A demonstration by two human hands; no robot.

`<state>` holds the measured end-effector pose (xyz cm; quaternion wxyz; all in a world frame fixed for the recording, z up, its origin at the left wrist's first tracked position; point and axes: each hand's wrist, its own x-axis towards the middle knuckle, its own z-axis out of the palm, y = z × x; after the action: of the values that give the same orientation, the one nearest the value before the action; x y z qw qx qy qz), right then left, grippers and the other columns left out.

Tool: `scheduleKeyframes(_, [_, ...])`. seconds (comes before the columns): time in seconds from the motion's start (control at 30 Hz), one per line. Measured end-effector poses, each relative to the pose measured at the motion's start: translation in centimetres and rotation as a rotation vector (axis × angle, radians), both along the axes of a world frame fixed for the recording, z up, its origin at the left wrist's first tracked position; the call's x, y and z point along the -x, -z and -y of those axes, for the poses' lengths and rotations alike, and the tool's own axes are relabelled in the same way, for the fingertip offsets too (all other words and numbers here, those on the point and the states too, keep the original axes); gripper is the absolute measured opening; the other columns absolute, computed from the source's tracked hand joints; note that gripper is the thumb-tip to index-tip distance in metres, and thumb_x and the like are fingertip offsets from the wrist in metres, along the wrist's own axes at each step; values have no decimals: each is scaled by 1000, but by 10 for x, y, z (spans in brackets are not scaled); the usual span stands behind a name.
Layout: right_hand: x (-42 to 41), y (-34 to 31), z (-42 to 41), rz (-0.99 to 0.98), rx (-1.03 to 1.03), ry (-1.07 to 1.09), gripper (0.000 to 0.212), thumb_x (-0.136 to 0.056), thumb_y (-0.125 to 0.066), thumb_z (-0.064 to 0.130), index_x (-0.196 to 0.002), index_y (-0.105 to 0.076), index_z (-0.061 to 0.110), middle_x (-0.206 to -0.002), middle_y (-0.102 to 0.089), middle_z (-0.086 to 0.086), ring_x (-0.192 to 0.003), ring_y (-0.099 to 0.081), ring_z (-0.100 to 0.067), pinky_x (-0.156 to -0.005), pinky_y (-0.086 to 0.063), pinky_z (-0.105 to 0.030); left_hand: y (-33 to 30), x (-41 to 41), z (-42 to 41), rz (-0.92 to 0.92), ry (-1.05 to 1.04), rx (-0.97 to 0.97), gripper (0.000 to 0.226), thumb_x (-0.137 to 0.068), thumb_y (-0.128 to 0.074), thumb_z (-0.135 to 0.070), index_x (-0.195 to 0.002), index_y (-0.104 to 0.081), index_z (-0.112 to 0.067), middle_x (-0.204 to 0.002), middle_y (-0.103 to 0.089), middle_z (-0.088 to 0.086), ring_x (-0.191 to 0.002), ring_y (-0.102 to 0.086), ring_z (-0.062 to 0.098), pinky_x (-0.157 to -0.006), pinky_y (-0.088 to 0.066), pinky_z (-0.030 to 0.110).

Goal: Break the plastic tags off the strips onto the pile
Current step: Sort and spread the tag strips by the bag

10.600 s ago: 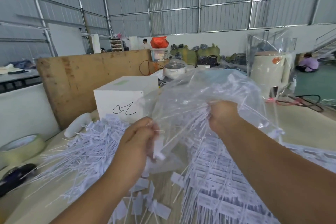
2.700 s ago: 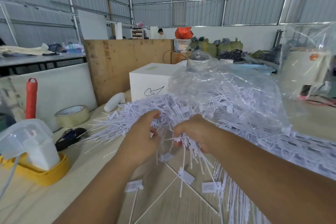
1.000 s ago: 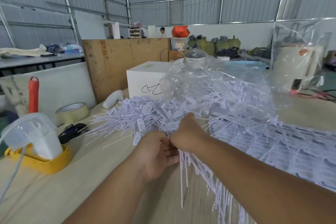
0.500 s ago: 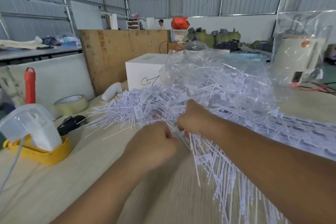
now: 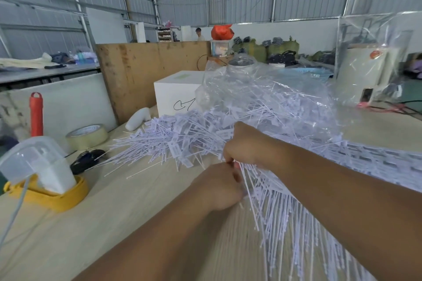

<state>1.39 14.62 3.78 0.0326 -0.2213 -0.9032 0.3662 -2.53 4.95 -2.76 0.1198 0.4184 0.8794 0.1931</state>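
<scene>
The strip of tags [image 5: 269, 194] is bunched between my two hands, its thin white stems fanning down and toward me from where my knuckles meet. My right hand [image 5: 247, 143] has its fingers curled over the top of the bunch, clamping the tag heads; my left hand [image 5: 219, 186] sits just under and in front of it, fingers folded in tight around the stems. My own knuckles hide my fingertips, so I cannot tell exactly which tags I am pinching, though both hands look closed hard on the strip.

Just beyond my right hand, the pile [image 5: 182, 137] of loose tags spreads away from me across the wooden table [image 5: 109, 207], and behind it a clear plastic bag [image 5: 262, 98] heaps up over more tags. More strips [image 5: 376, 164], not yet broken, lie flat out past my right forearm.

I judge this to be the middle of a snap: grip set, twist not finished. The next move calls for my hands to turn against each other so the heads shear off the runner, then a flick forward so the freed tags land on the pile and not on the bare wood near me.

Well off past my left hand sit a yellow-based tape dispenser [image 5: 45, 187], a roll of tape [image 5: 88, 136] and a white box [image 5: 177, 92].
</scene>
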Motion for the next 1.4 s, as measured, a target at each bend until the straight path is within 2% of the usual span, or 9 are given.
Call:
scheduleKeyframes(0.1, [-1, -1, -3, -29, 26, 12, 35, -73, -61, -4, -97, -39, 11, -72, -46, -7, -61, -45, -18, -50, -34, -27, 1, -7, 0, -21, 85, -5, 17, -94, -52, -28, -83, -55, -16, -102, -63, 9, -91, -59, 21, -72, -47, 29])
scheduleKeyframes(0.2, [-1, 1, -3, -31, 43, 8, 37, -74, -59, -5, -106, -43, 7, -75, -43, -8, -67, -47, -20, -57, -36, -30, 1, -11, 1, -10, 179, -6, 17, -94, -53, -33, -97, -68, -24, -112, -66, 1, -106, -60, 21, -91, -48, 35])
scheduleKeyframes(0.33, [0, 2, -6, -20, 38, 18, 53, -76, -60, -3, -123, -39, 7, -90, -50, -9, -77, -57, -23, -68, -52, -36, 2, 3, 9, -82, 100, -29, 12, -89, -58, -23, -82, -61, -32, -82, -57, -14, -87, -59, 14, -76, -49, 29])
scheduleKeyframes(0.43, [-1, 3, -8, -16, 38, 17, 60, -76, -61, -3, -130, -36, 10, -95, -52, -11, -80, -59, -24, -83, -56, -43, 0, 17, 20, -170, 75, 37, 21, -89, -54, -13, -100, -66, -26, -91, -54, -8, -93, -59, 18, -80, -51, 32])
scheduleKeyframes(0.57, [-1, 3, -7, -18, 21, 28, 60, -77, -62, -1, -130, -37, 10, -96, -51, -9, -83, -63, -26, -83, -56, -46, 2, 20, 24, -158, 242, 107, 42, -97, -47, -21, -135, -52, -39, -117, -50, -1, -112, -50, 19, -98, -43, 38])
scheduleKeyframes(0.93, [2, 6, -7, -8, -17, 48, 54, -79, -63, 3, -125, -35, 10, -93, -53, -8, -88, -68, -27, -76, -56, -39, 9, 21, 32, -408, 459, 145, 46, -100, -36, -30, -142, -40, -48, -112, -40, -2, -103, -41, 15, -82, -38, 29])
scheduleKeyframes(1.07, [2, 7, -11, -9, -31, 53, 45, -78, -64, 2, -111, -36, 10, -94, -53, -9, -84, -67, -25, -63, -48, -31, -2, 26, 34, -313, 365, 51, 33, -100, -41, -31, -128, -59, -34, -102, -40, -7, -107, -50, 19, -91, -44, 36])
scheduleKeyframes(1.2, [3, 8, -12, -9, -33, 47, 42, -77, -62, 2, -111, -38, 10, -91, -50, -6, -74, -58, -19, -58, -43, -27, -3, 2, 12, -95, 327, 50, 28, -98, -46, -43, -110, -62, -24, -119, -52, -1, -111, -52, 20, -99, -44, 41])
scheduleKeyframes(1.4, [1, 8, -17, -17, -21, 49, 47, -76, -63, 2, -118, -42, 7, -89, -50, -5, -73, -61, -21, -57, -47, -29, 2, -1, -1, -172, 220, -19, 30, -92, -56, -36, -65, -46, -26, -73, -51, -9, -72, -52, 14, -67, -45, 30])
